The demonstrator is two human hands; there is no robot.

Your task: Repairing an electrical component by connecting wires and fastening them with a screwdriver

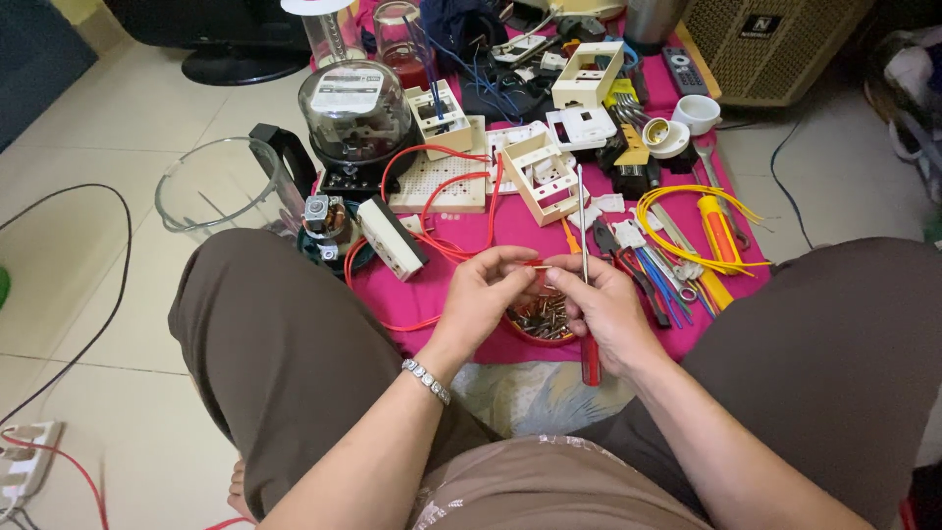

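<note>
Head view: hands over a screw bowl
Left hand pinches red wire; right hand grips screwdriver, both above bowl

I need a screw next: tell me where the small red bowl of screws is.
In the head view, the small red bowl of metal screws sits on the pink cloth at centre, directly beneath the left hand and right hand.

On the pink cloth before me sits a domed electricity meter, a perforated white board and yellow wires. An empty glass jug stands left on the tiled floor.
</note>
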